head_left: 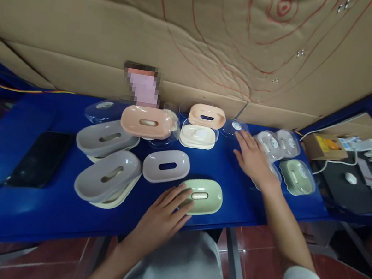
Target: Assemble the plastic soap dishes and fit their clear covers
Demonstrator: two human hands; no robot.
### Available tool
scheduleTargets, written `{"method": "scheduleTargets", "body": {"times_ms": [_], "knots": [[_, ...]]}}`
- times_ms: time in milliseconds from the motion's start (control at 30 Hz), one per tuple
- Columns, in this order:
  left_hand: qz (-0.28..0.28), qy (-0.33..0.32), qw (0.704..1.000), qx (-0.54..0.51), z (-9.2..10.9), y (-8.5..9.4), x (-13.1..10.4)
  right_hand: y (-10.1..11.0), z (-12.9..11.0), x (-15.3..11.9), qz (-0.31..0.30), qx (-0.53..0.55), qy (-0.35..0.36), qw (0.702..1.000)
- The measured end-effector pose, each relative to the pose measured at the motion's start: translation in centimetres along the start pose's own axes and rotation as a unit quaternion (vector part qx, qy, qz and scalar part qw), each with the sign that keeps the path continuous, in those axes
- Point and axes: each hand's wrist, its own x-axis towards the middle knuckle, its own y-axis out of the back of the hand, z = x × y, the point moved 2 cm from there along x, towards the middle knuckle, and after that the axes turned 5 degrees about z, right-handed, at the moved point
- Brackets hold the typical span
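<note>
My left hand [166, 211] lies over the left end of a pale green oval soap dish [212, 199], its fingers stretched out and touching the rim. That dish has a slot in its middle with a pale insert. Reaching across the table, my right hand [251, 156] is open, fingertips at the edge of a clear plastic lid [235, 127] with a round white sticker. Beside my left hand is a grey slotted dish [153, 172]. Covered grey soap dishes [271, 145] and a covered green one [301, 175] stand right of my right hand.
Stacked grey dishes [95, 182] over cream ones are at left. A peach dish [129, 121], another peach dish [217, 114] and a cream dish [193, 140] sit behind, among clear lids. A black tablet-like device [41, 160] lies left; a phone [143, 84] leans on the cardboard wall [84, 26].
</note>
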Motion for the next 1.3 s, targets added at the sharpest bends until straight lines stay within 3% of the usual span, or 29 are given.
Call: {"method": "scheduleTargets", "body": {"times_ms": [67, 167, 300, 433, 567, 667, 833, 967, 1300], "knots": [[0.005, 0.013, 1.0, -0.009, -0.1, 0.4, -0.6, -1.3, 2.6, 4.2, -0.064, -0.021, -0.05, 0.996], [0.029, 0.036, 0.998, -0.037, -0.3, 0.7, -1.6, -2.8, 4.7, 8.4, -0.1, -0.014, -0.063, 0.993], [0.052, 0.066, 0.991, -0.105, -0.7, 0.6, -2.5, -3.0, 5.3, 9.3, -0.107, 0.001, -0.053, 0.993], [0.048, 0.116, 0.98, -0.157, -0.9, 0.6, -2.2, -0.6, 4.2, 6.2, -0.1, 0.028, -0.024, 0.994], [0.025, 0.198, 0.963, -0.182, -0.9, 0.3, -1.5, 2.0, -0.4, 0.2, -0.061, 0.104, 0.038, 0.992], [0.034, 0.232, 0.949, -0.213, -0.9, -0.2, -1.0, 1.4, -5.8, -4.7, -0.102, 0.16, 0.116, 0.975], [0.043, 0.237, 0.945, -0.22, -1.1, -0.9, -0.9, -1.6, -11.9, -9.3, -0.036, 0.107, 0.174, 0.978], [0.021, 0.223, 0.952, -0.209, -1.3, -1.0, -1.3, -2.3, -12.9, -10.0, -0.008, 0.053, 0.214, 0.975], [-0.003, 0.205, 0.964, -0.171, -1.5, -0.9, -1.6, -2.8, -12.0, -9.3, 0.022, 0.014, 0.33, 0.944]]}}
